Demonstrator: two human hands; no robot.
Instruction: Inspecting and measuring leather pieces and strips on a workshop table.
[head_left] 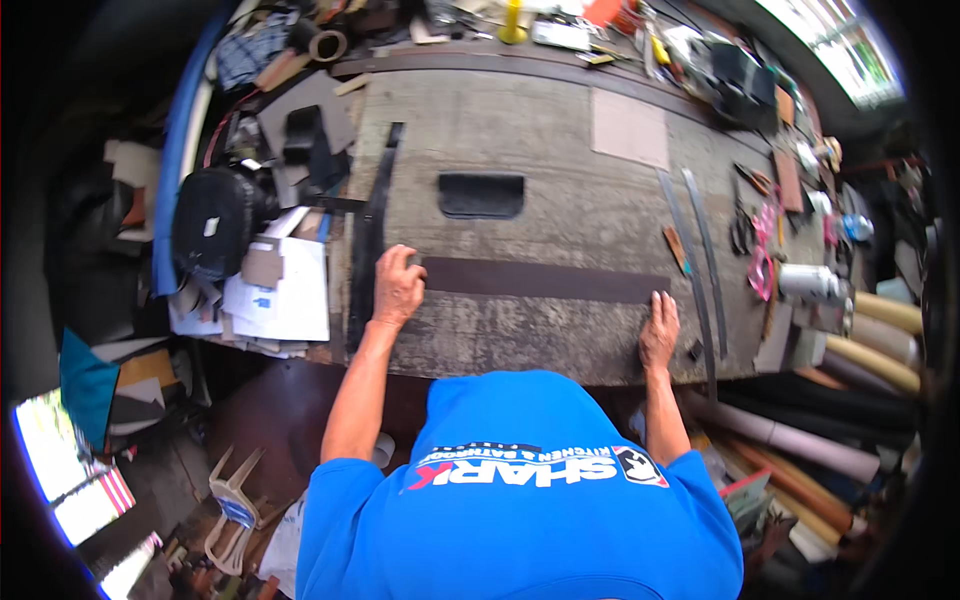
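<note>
A long dark brown strip, leather-like, (pixel 545 280) lies flat across the near part of the worktable. At its left end my left hand (pixel 400 287) is closed, with bent fingers on the strip's end. My right hand (pixel 658 332) rests at the right end, fingers stretched out and their tips touching the strip's lower corner. Farther in, a black flap-shaped piece with rounded lower corners (pixel 481 195) lies by itself. Just left of my left hand runs a long black strip (pixel 372 230).
The wooden worktable (pixel 560 130) carries a beige sheet (pixel 630 128), two narrow metal-looking strips (pixel 707 260), pink-handled scissors (pixel 762 270) and pliers (pixel 752 178). Papers (pixel 285 300) and a black round-edged case (pixel 212 224) sit left. Material rolls (pixel 790 440) stand right; a plastic chair (pixel 235 505) is below left.
</note>
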